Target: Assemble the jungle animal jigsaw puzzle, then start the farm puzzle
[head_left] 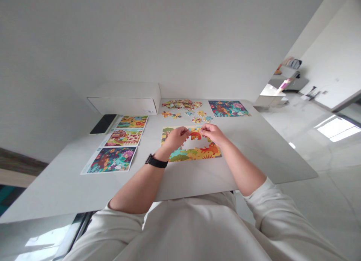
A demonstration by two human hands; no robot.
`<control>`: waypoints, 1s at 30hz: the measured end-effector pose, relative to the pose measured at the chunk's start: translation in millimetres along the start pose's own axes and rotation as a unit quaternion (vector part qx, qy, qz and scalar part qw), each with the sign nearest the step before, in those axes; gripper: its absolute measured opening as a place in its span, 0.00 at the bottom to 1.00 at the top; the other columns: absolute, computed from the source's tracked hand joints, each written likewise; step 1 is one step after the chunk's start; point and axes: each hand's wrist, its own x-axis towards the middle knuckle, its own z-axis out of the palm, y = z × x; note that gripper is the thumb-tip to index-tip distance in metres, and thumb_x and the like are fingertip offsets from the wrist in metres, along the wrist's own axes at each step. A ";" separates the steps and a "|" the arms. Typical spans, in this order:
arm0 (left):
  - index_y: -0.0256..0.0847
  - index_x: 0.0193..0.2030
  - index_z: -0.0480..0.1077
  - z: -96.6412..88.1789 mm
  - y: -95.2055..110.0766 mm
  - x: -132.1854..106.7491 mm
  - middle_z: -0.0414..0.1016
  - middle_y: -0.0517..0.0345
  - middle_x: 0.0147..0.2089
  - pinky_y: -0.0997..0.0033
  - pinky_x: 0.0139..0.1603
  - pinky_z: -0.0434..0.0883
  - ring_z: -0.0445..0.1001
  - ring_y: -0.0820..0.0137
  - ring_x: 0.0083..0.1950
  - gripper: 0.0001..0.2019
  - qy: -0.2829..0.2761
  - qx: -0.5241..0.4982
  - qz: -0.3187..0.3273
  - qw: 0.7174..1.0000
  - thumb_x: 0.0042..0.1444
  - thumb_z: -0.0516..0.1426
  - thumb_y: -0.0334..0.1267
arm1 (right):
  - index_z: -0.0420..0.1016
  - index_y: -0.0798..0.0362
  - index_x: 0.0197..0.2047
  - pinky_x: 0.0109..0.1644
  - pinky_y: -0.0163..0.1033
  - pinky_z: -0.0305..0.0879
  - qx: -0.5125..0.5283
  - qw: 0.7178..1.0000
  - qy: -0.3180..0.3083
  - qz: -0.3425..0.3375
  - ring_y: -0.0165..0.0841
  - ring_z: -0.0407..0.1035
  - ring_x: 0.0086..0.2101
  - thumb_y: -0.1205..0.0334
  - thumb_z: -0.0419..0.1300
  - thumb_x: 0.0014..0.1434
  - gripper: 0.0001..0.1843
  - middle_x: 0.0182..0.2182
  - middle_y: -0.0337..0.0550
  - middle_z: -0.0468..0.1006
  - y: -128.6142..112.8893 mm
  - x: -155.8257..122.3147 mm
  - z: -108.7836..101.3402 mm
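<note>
As your left hand (pixel 176 138) and right hand (pixel 213 134) meet over a partly built jigsaw puzzle (pixel 194 154) on a white table (pixel 67 186), its joined pieces run around a bare gap at the centre, with much of the picture in place and that hole left open. Your fingers are bunched, their tips close together just above a red-orange piece (pixel 196 135); whether they pinch anything, you cannot tell from this view. Loose pieces (pixel 197 114) and a heap of pieces (pixel 182 104) lie beyond the puzzle, and printed picture sheets (pixel 111 160) lie to its left.
</note>
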 end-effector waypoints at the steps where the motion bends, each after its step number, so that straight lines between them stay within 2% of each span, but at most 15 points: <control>1: 0.41 0.39 0.74 1.8 -0.8 0.2 0.77 0.57 0.30 0.73 0.28 0.66 0.74 0.70 0.28 0.14 -0.001 -0.002 -0.005 1.000 0.65 0.56 0.50 | 0.75 0.50 0.33 0.37 0.37 0.63 -0.003 1.000 0.002 0.000 0.30 0.66 0.28 0.41 0.73 0.48 0.23 0.26 0.35 0.75 -0.3 -0.5 -1.7; 6: 0.41 0.36 0.74 9.7 1.6 -1.5 0.78 0.56 0.31 0.74 0.28 0.65 0.72 0.71 0.29 0.15 -0.001 0.010 0.013 1.000 0.65 0.55 0.50 | 0.77 0.51 0.36 0.38 0.37 0.65 -0.026 1.000 0.006 -0.010 0.31 0.69 0.30 0.42 0.73 0.51 0.22 0.28 0.37 0.77 -0.4 -2.0 -9.8; 10: 0.41 0.36 0.75 15.6 4.4 -3.5 0.78 0.57 0.31 0.73 0.30 0.65 0.72 0.71 0.29 0.14 -0.006 0.022 0.030 0.999 0.64 0.56 0.47 | 0.80 0.52 0.43 0.41 0.37 0.67 -0.043 0.999 -0.007 -0.024 0.31 0.71 0.32 0.43 0.74 0.52 0.23 0.32 0.39 0.80 5.5 0.2 -19.3; 12: 0.41 0.36 0.75 18.9 4.8 -4.4 0.79 0.57 0.31 0.72 0.31 0.66 0.72 0.70 0.30 0.13 -0.014 0.031 0.037 0.999 0.65 0.55 0.46 | 0.81 0.52 0.43 0.40 0.37 0.68 -0.050 0.998 -0.029 -0.015 0.31 0.71 0.32 0.44 0.75 0.51 0.24 0.32 0.39 0.80 9.5 1.7 -25.8; 16: 0.41 0.36 0.76 25.7 2.3 -6.0 0.80 0.56 0.33 0.71 0.35 0.68 0.74 0.69 0.32 0.13 -0.027 0.069 0.081 0.994 0.67 0.53 0.41 | 0.82 0.53 0.39 0.41 0.39 0.69 -0.065 0.994 -0.083 0.014 0.32 0.72 0.32 0.43 0.77 0.48 0.24 0.33 0.42 0.82 16.7 4.4 -40.0; 19: 0.41 0.40 0.78 29.2 0.8 -8.4 0.81 0.54 0.36 0.69 0.38 0.69 0.76 0.67 0.35 0.13 -0.025 0.129 0.118 0.984 0.68 0.52 0.39 | 0.83 0.53 0.38 0.42 0.39 0.69 -0.083 0.992 -0.091 0.025 0.33 0.73 0.34 0.45 0.77 0.48 0.23 0.34 0.43 0.84 22.1 6.2 -48.7; 23: 0.42 0.52 0.77 31.0 4.0 -13.8 0.81 0.54 0.39 0.68 0.40 0.70 0.76 0.66 0.36 0.12 -0.031 0.169 0.123 0.977 0.66 0.57 0.40 | 0.84 0.52 0.37 0.38 0.36 0.68 -0.123 0.986 -0.098 0.059 0.32 0.73 0.32 0.49 0.77 0.50 0.18 0.34 0.42 0.85 32.3 9.2 -55.0; 26: 0.43 0.53 0.78 31.5 6.8 -16.8 0.81 0.52 0.47 0.65 0.46 0.74 0.78 0.64 0.43 0.12 -0.053 0.173 0.169 0.969 0.65 0.59 0.38 | 0.84 0.52 0.36 0.36 0.36 0.67 -0.166 0.980 -0.087 0.074 0.31 0.73 0.30 0.53 0.77 0.49 0.15 0.33 0.41 0.85 38.0 10.8 -55.5; 30: 0.45 0.52 0.80 33.0 4.5 -16.5 0.79 0.49 0.53 0.56 0.61 0.73 0.76 0.57 0.57 0.12 -0.077 0.192 0.248 0.946 0.64 0.60 0.37 | 0.84 0.52 0.36 0.39 0.36 0.69 -0.183 0.976 -0.093 0.071 0.32 0.74 0.31 0.59 0.77 0.49 0.12 0.33 0.41 0.85 34.7 9.7 -52.1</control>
